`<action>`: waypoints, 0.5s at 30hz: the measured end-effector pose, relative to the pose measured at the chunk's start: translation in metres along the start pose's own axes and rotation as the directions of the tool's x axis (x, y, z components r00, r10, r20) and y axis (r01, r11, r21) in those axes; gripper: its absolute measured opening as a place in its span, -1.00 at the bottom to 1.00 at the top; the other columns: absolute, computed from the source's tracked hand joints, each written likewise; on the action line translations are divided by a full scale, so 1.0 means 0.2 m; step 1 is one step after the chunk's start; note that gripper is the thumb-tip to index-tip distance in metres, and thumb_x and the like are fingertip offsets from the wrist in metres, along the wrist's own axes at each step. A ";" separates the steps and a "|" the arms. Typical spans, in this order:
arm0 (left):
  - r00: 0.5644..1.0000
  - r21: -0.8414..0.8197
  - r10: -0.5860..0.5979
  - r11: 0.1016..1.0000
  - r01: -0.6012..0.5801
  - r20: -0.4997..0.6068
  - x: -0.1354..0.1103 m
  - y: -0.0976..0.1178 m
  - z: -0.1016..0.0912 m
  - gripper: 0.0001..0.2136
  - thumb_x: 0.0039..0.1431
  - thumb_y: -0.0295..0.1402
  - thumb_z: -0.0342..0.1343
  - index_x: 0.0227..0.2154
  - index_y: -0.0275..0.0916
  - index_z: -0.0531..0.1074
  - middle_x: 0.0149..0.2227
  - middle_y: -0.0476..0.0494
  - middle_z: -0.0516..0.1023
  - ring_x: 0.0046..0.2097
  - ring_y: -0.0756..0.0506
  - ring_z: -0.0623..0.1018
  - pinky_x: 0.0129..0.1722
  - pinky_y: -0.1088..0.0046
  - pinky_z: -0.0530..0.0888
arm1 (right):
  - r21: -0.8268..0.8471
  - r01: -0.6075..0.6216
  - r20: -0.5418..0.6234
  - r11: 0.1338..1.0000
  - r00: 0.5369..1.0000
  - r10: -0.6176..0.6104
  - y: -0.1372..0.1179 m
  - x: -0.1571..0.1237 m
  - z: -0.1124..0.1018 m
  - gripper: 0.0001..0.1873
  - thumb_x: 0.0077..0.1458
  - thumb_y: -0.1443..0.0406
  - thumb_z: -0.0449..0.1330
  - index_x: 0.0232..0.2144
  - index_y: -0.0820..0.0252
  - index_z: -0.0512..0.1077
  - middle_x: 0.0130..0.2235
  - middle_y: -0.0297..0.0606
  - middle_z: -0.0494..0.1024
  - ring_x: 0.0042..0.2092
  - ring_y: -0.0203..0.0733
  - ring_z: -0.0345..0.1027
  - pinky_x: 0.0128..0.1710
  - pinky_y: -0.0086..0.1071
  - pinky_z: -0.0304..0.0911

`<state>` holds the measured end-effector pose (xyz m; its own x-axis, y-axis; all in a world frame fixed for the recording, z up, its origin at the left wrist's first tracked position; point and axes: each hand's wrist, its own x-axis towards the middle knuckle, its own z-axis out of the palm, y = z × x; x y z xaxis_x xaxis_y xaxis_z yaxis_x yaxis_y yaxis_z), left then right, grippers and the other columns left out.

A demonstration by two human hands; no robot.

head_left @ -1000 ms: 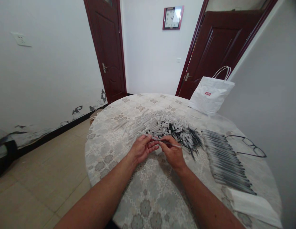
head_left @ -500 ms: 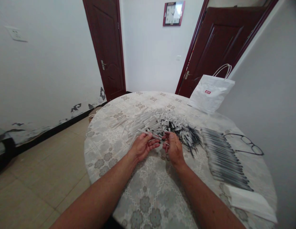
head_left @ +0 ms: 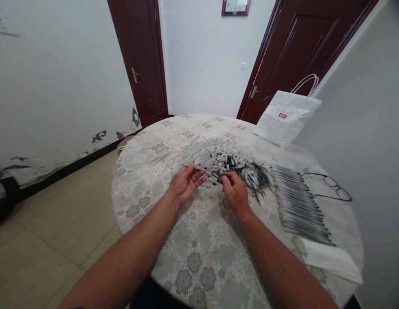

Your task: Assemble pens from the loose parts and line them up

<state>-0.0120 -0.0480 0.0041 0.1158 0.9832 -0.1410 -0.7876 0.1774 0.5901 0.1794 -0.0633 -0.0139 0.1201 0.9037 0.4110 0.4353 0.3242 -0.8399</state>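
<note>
The near part of the cloth-covered surface [head_left: 193, 240] shows between the two forearms [head_left: 148, 231], and that patterned stretch is the open room, on the wearer's side of the hands. The left hand [head_left: 188, 182] is palm up, fingers loosely curled, its grip narrowed so that thumb and fingers appear to pinch a slim tube [head_left: 206, 171]. The tube's long axis runs rightward from that thumb, angled a little back toward the wearer — straight at the right hand's fingertips. So the left hand is the nearer one, touching it; the right hand [head_left: 234, 189] faces the other end, its grip drawn almost together. Whether it has hold of a dark tip there, I cannot tell.

Just beyond the fingers, the loose pile [head_left: 197, 152] of pale tubes and black thin rods [head_left: 262, 171] crowds the far side. To the right, a row of pens [head_left: 299, 204] lies side by side, with folded white material [head_left: 330, 259] at its near end and glasses [head_left: 343, 194] beside it — toward the surface's right edge. Farther off, a white bag [head_left: 288, 116] stands near the far edge.
</note>
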 end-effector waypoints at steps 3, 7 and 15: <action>0.997 -0.064 0.021 0.998 -0.026 -0.070 0.02 0.03 -0.01 -0.89 0.25 -0.37 0.18 -0.33 -0.31 0.42 -0.37 -0.14 0.63 -0.29 -0.08 0.66 -0.17 0.28 0.61 | -0.201 0.179 0.099 0.963 0.982 -0.162 0.01 0.00 0.01 -0.77 0.21 0.27 0.08 -0.23 0.19 0.52 -0.27 -0.20 0.58 -0.21 -0.14 0.44 -0.14 -0.32 0.28; 0.997 -0.071 0.012 0.997 -0.017 -0.075 0.02 0.02 -0.01 -0.88 0.23 -0.35 0.21 -0.32 -0.31 0.44 -0.37 -0.14 0.63 -0.30 -0.09 0.66 -0.19 0.29 0.62 | -0.356 0.315 0.247 0.880 0.940 -0.236 0.03 -0.02 0.03 -0.78 0.19 0.36 0.07 -0.22 0.21 0.51 -0.22 -0.13 0.56 -0.14 -0.10 0.42 -0.06 -0.31 0.26; 0.997 -0.058 0.037 0.997 -0.041 -0.074 0.01 0.01 0.00 -0.86 0.17 -0.38 0.25 -0.35 -0.29 0.40 -0.40 -0.12 0.61 -0.30 -0.10 0.66 -0.19 0.29 0.62 | -0.543 0.251 0.227 0.801 0.963 -0.148 0.10 0.00 0.00 -0.73 0.20 0.41 0.05 -0.13 0.21 0.51 -0.16 -0.10 0.52 -0.09 -0.10 0.39 -0.04 -0.32 0.24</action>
<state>-0.0134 -0.0462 0.0057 0.0417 0.9833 -0.1773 -0.8258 0.1338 0.5479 0.1885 -0.0559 -0.0305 -0.1516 0.8855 0.4392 0.8635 0.3349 -0.3771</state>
